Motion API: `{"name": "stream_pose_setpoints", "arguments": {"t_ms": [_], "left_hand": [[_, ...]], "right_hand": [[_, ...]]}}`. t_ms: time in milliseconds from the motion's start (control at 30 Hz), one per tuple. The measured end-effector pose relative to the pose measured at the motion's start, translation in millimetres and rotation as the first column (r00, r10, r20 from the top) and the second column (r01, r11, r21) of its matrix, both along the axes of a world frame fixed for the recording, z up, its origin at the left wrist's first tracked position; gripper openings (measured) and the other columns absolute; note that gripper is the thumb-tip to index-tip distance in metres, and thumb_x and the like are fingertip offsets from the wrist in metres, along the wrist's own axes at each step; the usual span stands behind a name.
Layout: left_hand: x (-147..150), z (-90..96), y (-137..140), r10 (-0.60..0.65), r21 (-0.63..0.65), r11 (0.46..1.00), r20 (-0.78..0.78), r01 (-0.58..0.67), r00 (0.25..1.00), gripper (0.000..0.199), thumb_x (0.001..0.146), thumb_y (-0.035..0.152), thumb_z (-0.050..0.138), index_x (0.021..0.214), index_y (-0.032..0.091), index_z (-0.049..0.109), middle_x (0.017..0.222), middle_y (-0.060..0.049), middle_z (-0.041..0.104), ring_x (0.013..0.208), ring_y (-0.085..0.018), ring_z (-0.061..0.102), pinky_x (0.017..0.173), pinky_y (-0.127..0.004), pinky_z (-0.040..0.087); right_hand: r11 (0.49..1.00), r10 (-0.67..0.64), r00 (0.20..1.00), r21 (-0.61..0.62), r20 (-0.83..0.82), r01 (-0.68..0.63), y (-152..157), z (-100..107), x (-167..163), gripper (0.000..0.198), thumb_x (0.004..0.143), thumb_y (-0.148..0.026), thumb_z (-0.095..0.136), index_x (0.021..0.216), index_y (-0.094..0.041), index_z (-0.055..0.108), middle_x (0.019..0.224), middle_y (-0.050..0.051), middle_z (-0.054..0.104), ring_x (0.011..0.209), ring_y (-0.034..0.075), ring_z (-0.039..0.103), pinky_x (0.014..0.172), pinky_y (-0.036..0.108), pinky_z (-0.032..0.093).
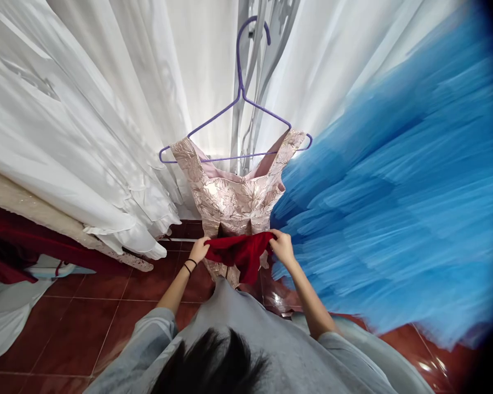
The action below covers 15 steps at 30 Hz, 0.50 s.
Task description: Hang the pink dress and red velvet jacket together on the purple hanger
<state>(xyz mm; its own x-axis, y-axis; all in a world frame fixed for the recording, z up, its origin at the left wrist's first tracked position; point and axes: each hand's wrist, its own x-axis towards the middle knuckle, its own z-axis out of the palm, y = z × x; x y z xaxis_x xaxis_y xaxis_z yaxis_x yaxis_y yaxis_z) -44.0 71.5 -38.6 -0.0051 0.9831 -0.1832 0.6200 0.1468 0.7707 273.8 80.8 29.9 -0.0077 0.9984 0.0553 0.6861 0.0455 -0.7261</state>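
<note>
Between my two hands a red cloth (244, 251) is stretched sideways across the waist of a dress, its middle sagging. My left hand (199, 250), with dark bands at the wrist, pinches the cloth's left end. At the other end the fingers of my right hand (282, 246) are closed on it. Behind the cloth hangs a pale pink brocade dress (238, 198) with a metallic flower pattern and wide shoulder straps. Its straps rest on a purple hanger (267, 109). The cloth covers part of the dress's waist and skirt.
Long white garments (86, 120) hang at the left, with dark red fabric (8, 232) below them. A large ruffled blue gown (394, 197) fills the right side. A grey metal stand (238, 128) rises behind the hanger. Dark red tiles (86, 312) cover the floor.
</note>
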Motion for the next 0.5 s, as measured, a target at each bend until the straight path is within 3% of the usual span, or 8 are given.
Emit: {"name": "stream_pose_setpoints", "arguments": {"t_ms": [100, 133, 200, 267, 300, 367, 433, 500], "left_hand": [[-23, 47.5, 1, 0.013, 0.25, 0.968, -0.044, -0.002, 0.999, 0.039, 0.078, 0.005, 0.044, 0.106, 0.016, 0.07, 0.12, -0.011, 0.069, 0.117, -0.024, 0.061, 0.109, -0.038, 0.042], [-28, 66.9, -1, 0.047, 0.383, 0.924, -0.063, -0.02, 0.997, 0.043, 0.079, 0.005, 0.043, 0.111, 0.017, 0.069, 0.125, -0.011, 0.067, 0.121, -0.024, 0.059, 0.112, -0.038, 0.04], [-34, 105.7, -3, 0.163, 0.636, 0.767, -0.062, -0.087, 0.985, 0.046, 0.079, 0.006, 0.043, 0.114, 0.018, 0.069, 0.124, -0.01, 0.067, 0.121, -0.023, 0.059, 0.112, -0.038, 0.04], [-34, 137.8, -4, 0.253, 0.736, 0.651, 0.018, -0.184, 0.967, 0.044, 0.076, 0.008, 0.046, 0.112, 0.018, 0.07, 0.118, -0.01, 0.069, 0.116, -0.024, 0.061, 0.108, -0.038, 0.043], [-33, 149.5, -2, 0.258, 0.721, 0.65, 0.088, -0.24, 0.962, 0.041, 0.075, 0.01, 0.047, 0.107, 0.018, 0.07, 0.112, -0.009, 0.071, 0.11, -0.024, 0.063, 0.104, -0.038, 0.046], [-31, 164.0, 2, 0.209, 0.58, 0.732, 0.308, -0.357, 0.928, 0.029, 0.072, 0.017, 0.053, 0.094, 0.017, 0.071, 0.095, -0.006, 0.072, 0.093, -0.022, 0.066, 0.091, -0.034, 0.052], [-33, 169.9, 4, 0.208, 0.357, 0.8, 0.59, -0.483, 0.78, 0.02, 0.066, 0.026, 0.062, 0.082, 0.017, 0.069, 0.08, -0.003, 0.071, 0.078, -0.018, 0.065, 0.078, -0.029, 0.054], [-43, 173.3, -1, 0.234, 0.186, 0.816, 0.759, -0.548, 0.607, 0.021, 0.059, 0.031, 0.069, 0.075, 0.017, 0.066, 0.071, -0.001, 0.068, 0.069, -0.016, 0.063, 0.07, -0.027, 0.054]], "right_hand": [[0.969, 0.053, 0.998, 0.241, -0.014, -0.048, -5, 45, 23, 0.038, 0.071, -0.016, 0.046, 0.093, -0.018, 0.076, 0.091, 0.009, 0.075, 0.083, 0.023, 0.068, 0.081, 0.035, 0.053], [0.946, 0.072, 0.997, 0.317, -0.024, -0.061, -9, 60, 28, 0.038, 0.071, -0.015, 0.047, 0.094, -0.02, 0.077, 0.094, 0.008, 0.075, 0.087, 0.023, 0.068, 0.083, 0.036, 0.054], [0.895, 0.09, 0.994, 0.443, -0.058, -0.055, -16, 85, 32, 0.039, 0.074, -0.014, 0.049, 0.1, -0.023, 0.077, 0.098, 0.006, 0.075, 0.094, 0.022, 0.067, 0.088, 0.037, 0.054], [0.869, 0.084, 0.988, 0.494, -0.129, -0.009, -20, 100, 31, 0.044, 0.077, -0.015, 0.052, 0.113, -0.026, 0.073, 0.103, 0.006, 0.075, 0.099, 0.022, 0.065, 0.091, 0.038, 0.054], [0.874, 0.081, 0.977, 0.486, -0.198, 0.026, -20, 102, 28, 0.049, 0.077, -0.016, 0.055, 0.123, -0.026, 0.069, 0.109, 0.006, 0.074, 0.099, 0.021, 0.065, 0.09, 0.037, 0.054], [0.91, 0.083, 0.917, 0.406, -0.389, 0.09, -16, 98, 22, 0.065, 0.074, -0.019, 0.062, 0.138, -0.026, 0.057, 0.124, 0.008, 0.068, 0.091, 0.018, 0.066, 0.081, 0.033, 0.056], [0.956, 0.067, 0.831, 0.273, -0.553, 0.104, -10, 85, 19, 0.075, 0.07, -0.024, 0.068, 0.142, -0.026, 0.051, 0.133, 0.01, 0.061, 0.079, 0.014, 0.065, 0.07, 0.027, 0.056], [0.989, 0.051, 0.816, 0.144, -0.576, 0.04, -3, 71, 21, 0.068, 0.07, -0.027, 0.068, 0.136, -0.023, 0.056, 0.128, 0.01, 0.064, 0.077, 0.013, 0.065, 0.069, 0.028, 0.055]]}}
